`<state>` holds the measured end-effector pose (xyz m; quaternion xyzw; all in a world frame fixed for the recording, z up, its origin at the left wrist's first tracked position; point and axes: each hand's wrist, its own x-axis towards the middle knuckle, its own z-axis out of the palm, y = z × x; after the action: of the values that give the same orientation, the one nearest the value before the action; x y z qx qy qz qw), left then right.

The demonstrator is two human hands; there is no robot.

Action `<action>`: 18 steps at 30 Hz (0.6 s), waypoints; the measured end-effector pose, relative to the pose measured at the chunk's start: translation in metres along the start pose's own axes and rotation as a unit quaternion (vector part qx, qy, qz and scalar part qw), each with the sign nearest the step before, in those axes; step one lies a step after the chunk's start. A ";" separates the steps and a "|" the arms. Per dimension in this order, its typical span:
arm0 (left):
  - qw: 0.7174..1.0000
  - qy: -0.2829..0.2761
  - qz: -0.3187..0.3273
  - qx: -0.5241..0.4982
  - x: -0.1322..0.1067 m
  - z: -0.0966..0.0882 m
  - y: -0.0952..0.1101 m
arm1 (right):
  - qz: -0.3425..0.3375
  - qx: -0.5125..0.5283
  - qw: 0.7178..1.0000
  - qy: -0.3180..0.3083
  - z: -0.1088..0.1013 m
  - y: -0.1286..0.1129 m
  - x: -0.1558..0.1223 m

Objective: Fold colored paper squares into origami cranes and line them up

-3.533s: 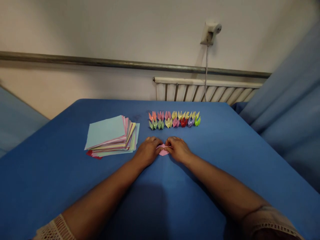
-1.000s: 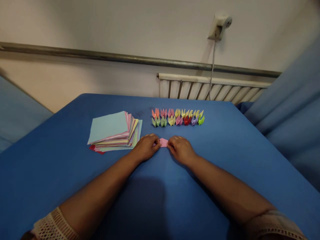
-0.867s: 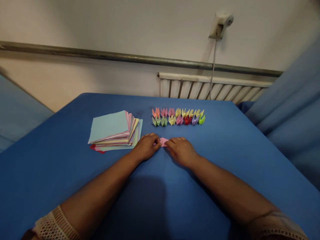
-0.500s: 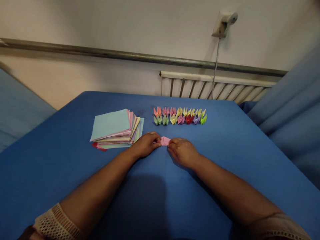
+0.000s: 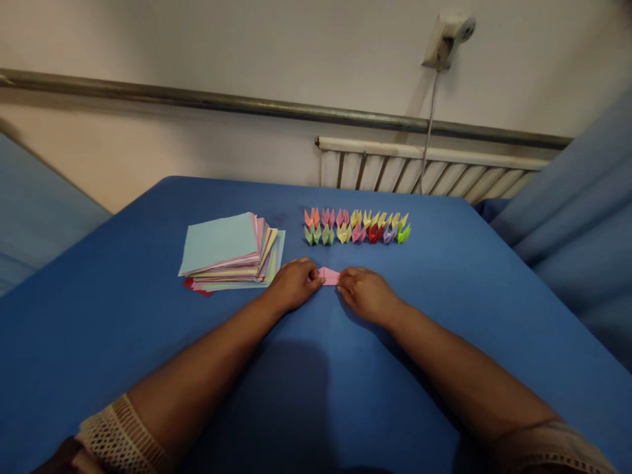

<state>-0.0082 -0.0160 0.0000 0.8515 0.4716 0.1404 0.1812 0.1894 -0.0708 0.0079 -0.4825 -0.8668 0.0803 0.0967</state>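
Observation:
A small folded piece of pink paper lies on the blue table between my two hands. My left hand pinches its left end, thumb along the lower edge. At the right end, the fingers of my right hand are closed on the paper; my fingers cover both of its ends. Beyond it stand two rows of folded paper cranes in orange, pink, yellow, green, red and purple. To the left of my left hand lies a stack of coloured paper sheets, light blue on top.
The blue table reaches to the wall. Behind it are a metal rail, a white radiator and a wall socket with a hanging cord. Blue curtains hang at the right and left.
Both hands have shifted slightly to the right with the pink paper. The view has also moved a little. The cranes and the stack stay in place.

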 end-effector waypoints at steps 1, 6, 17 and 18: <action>1.000 0.000 -0.002 0.002 0.000 0.000 0.000 | 0.007 0.003 1.000 0.001 0.000 0.001 0.000; 1.000 0.003 0.006 0.008 0.001 0.002 -0.002 | -0.020 0.016 1.000 0.005 -0.002 0.002 -0.004; 1.000 -0.022 0.010 0.006 0.001 -0.009 -0.011 | -0.028 -0.032 0.999 -0.026 0.000 -0.006 -0.006; 1.000 -0.024 0.009 0.009 0.001 -0.011 -0.012 | -0.030 -0.033 0.999 -0.024 -0.001 -0.007 -0.006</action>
<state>-0.0209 -0.0070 0.0043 0.8606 0.4606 0.1171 0.1831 0.1872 -0.0793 0.0098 -0.4576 -0.8850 0.0600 0.0624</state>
